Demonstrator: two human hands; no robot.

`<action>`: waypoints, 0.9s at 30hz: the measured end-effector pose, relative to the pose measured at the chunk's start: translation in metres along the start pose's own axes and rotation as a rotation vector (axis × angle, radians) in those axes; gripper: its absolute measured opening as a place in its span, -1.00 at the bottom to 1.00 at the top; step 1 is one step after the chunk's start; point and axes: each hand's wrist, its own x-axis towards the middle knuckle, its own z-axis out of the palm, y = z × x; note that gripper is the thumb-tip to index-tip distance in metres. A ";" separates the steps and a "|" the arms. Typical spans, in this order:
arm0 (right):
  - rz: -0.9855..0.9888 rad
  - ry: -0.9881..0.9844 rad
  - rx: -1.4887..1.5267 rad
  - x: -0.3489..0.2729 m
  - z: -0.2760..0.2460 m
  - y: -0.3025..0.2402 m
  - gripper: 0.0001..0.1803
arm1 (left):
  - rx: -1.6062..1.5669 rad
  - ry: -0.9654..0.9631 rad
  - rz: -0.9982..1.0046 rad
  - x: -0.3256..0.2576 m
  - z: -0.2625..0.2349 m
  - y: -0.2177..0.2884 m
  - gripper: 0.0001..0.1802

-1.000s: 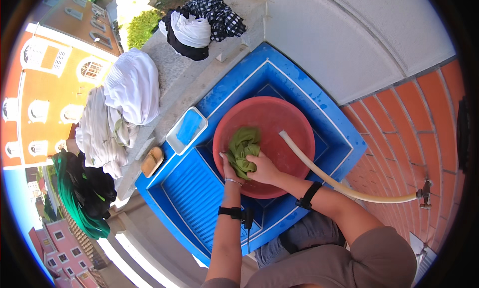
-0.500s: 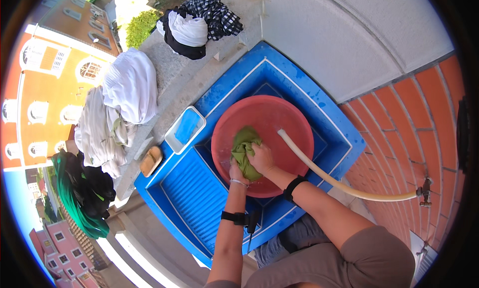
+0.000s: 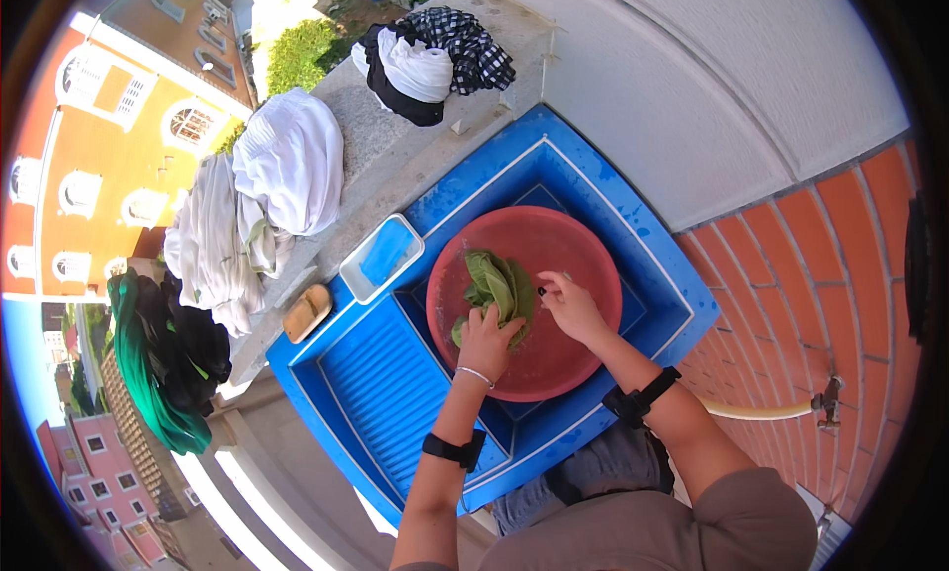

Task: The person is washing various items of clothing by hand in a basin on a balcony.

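A wet green cloth [image 3: 501, 282] lies bunched in the water of a round red basin [image 3: 585, 365]. My left hand [image 3: 486, 342] is on its near end, the fingers curled down into the fabric. To the right of the cloth, my right hand [image 3: 571, 306] is raised over the basin, apart from the cloth. Its fingers are loosely bent and spread, with a small dark spot at one fingertip that I cannot make out. The basin sits in the bowl of a blue washing sink [image 3: 613, 190], to the right of the ribbed washboard [image 3: 381, 388].
A cream hose [image 3: 756, 410] runs from a wall tap [image 3: 828, 401] behind my right forearm. A clear tray [image 3: 383, 260] and a brush [image 3: 307, 312] with a tan back sit along the sink's left edge. White clothes [image 3: 289, 166] and dark clothes [image 3: 178, 344] lie on the concrete ledge [image 3: 381, 166].
My right hand has let go of the green cloth and moved right. The cloth has loosened and spread in the water. The hose's end no longer shows in the basin.
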 end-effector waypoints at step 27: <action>-0.166 0.184 0.359 -0.020 0.037 0.001 -0.61 | -0.273 0.020 -0.716 -0.007 0.110 -0.079 -0.37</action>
